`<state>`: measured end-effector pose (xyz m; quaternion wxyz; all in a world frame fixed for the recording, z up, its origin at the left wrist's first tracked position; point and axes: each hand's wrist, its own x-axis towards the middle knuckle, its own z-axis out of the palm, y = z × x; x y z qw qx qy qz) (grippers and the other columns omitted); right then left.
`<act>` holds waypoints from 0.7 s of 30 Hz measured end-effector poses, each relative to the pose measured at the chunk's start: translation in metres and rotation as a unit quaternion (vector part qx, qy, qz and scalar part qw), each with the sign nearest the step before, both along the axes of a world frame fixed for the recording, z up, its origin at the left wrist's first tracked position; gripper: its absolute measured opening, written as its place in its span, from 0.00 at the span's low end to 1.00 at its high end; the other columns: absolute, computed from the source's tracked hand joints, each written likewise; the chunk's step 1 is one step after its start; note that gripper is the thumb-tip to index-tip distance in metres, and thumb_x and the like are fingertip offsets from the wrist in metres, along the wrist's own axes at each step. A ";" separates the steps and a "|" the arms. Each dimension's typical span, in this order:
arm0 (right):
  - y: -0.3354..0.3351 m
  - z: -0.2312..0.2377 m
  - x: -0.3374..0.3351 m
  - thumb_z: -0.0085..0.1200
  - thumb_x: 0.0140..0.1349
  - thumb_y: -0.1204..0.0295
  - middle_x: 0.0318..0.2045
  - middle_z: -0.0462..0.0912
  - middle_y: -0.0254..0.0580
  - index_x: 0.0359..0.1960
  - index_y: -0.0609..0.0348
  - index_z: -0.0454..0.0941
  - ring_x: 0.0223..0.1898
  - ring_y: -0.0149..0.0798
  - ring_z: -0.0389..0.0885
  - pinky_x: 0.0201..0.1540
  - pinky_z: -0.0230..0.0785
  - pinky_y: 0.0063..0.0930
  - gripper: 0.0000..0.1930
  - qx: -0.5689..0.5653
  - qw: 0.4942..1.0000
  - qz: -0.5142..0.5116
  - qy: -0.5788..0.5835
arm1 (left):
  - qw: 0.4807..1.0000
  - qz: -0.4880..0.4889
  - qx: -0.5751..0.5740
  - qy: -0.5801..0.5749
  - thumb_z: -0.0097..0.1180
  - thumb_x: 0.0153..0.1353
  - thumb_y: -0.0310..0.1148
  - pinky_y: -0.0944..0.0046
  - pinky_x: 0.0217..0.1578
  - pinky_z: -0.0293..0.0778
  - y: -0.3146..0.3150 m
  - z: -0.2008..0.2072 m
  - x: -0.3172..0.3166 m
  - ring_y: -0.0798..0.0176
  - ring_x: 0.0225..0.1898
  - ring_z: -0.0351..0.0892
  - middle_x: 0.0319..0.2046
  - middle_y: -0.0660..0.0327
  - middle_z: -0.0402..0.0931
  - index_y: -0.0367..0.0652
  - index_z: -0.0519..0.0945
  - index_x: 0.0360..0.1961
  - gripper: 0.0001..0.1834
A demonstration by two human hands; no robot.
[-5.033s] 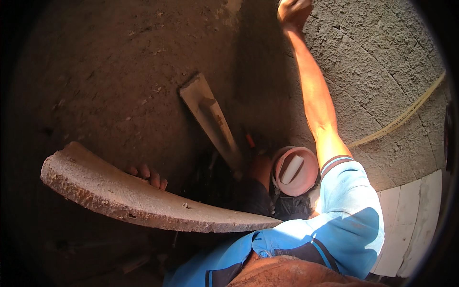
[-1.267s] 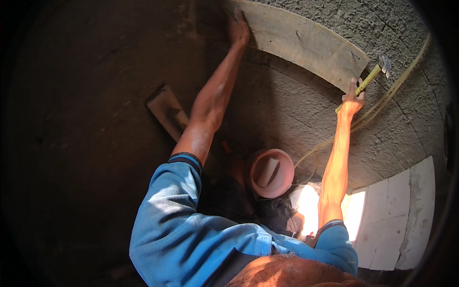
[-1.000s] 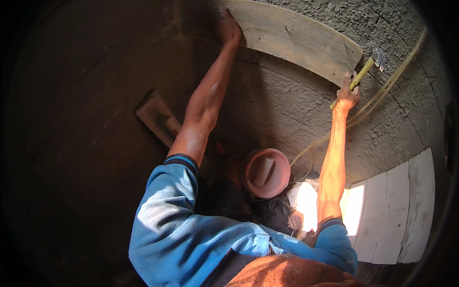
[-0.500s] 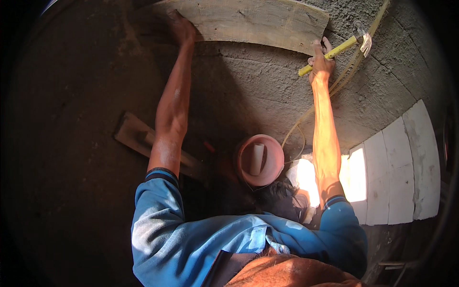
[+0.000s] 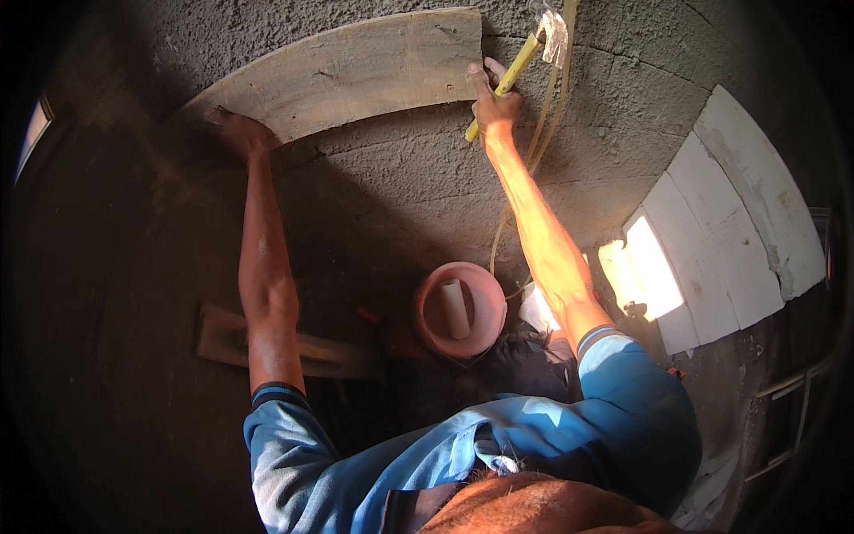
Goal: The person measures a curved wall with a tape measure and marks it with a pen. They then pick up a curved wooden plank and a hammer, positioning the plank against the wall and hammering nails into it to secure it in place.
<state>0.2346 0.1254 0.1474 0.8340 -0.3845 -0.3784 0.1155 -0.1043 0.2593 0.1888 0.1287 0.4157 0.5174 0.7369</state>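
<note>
A long wooden board [image 5: 356, 76], pale and with nails standing out of it, lies against the rough grey wall. My left hand [image 5: 242, 135] holds its lower edge near the left end, in shadow, with the fingers partly hidden. At the other end, my right hand [image 5: 496, 105] is closed round the yellow handle of a hammer [image 5: 518, 67]. Fingers of that same hand touch the board's right edge. The hammer tilts up to the right, and something whitish and crumpled hangs at its head.
A pink bucket [image 5: 487, 331] with a white cylinder [image 5: 455, 309] inside stands below, between my arms. A yellowish hose [image 5: 542, 133] runs down the wall. White panels [image 5: 725, 227] stand at the right. A wooden float-like tool [image 5: 222, 336] lies in shadow at lower left.
The view has turned, so the board, hands, hose and panels sit further left in the picture. The hammer is tilted more upright. Both hands keep their places at the board's ends.
</note>
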 end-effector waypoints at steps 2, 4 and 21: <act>-0.003 0.000 0.009 0.69 0.58 0.59 0.35 0.83 0.35 0.60 0.67 0.72 0.20 0.19 0.67 0.19 0.59 0.18 0.33 -0.037 0.999 0.012 0.013 | 1.000 0.004 -0.003 -0.001 0.20 0.72 0.60 0.47 0.55 0.66 0.002 -0.001 0.004 0.35 0.56 0.73 0.55 0.37 0.74 0.29 0.75 0.53 0.43; -0.004 0.003 0.001 0.69 0.58 0.60 0.33 0.82 0.36 0.61 0.70 0.70 0.18 0.20 0.65 0.17 0.58 0.18 0.35 -0.053 0.996 0.055 0.033 | 0.994 0.070 0.056 0.067 0.20 0.72 0.60 0.47 0.56 0.65 0.026 -0.010 -0.019 0.35 0.57 0.72 0.55 0.37 0.74 0.29 0.75 0.55 0.43; -0.013 -0.011 0.014 0.67 0.60 0.60 0.21 0.73 0.28 0.57 0.74 0.70 0.13 0.19 0.60 0.14 0.54 0.19 0.32 -0.018 0.998 0.065 0.017 | 0.991 0.091 0.070 0.063 0.26 0.74 0.57 0.48 0.66 0.55 0.013 -0.005 -0.001 0.37 0.68 0.59 0.68 0.35 0.58 0.25 0.61 0.66 0.40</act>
